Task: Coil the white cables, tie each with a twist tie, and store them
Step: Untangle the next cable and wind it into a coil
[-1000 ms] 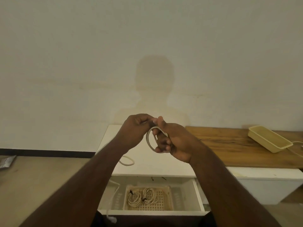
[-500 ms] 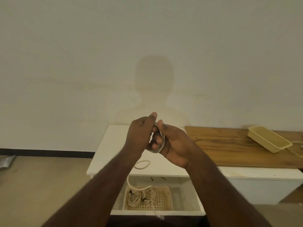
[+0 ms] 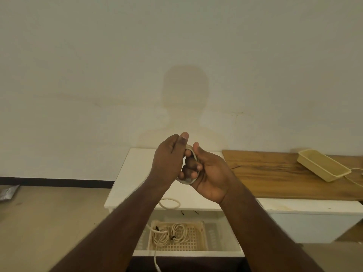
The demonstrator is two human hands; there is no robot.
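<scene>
A white cable (image 3: 193, 154) is wound in a small coil around the fingers of my right hand (image 3: 206, 173), which grips it above the white cabinet. My left hand (image 3: 169, 160) holds the same coil from the left, thumb up. The cable's loose tail loops (image 3: 169, 204) below my left forearm and hangs down past the open drawer's front (image 3: 156, 260). Two coiled, tied white cables (image 3: 170, 233) lie in a cream lattice basket (image 3: 198, 238) inside the open drawer (image 3: 225, 232). Two dark twist ties (image 3: 189, 212) lie at the drawer's back.
The white cabinet top (image 3: 127, 183) stands against the wall. A wooden board (image 3: 275, 177) on its right carries a cream tray (image 3: 324, 167) and another white cable (image 3: 355, 170). A grey bag (image 3: 7, 193) lies on the floor, far left.
My left hand has swung round the coil, laying on another turn. The loose tail has shortened and shifted right, now hanging over the drawer front.
</scene>
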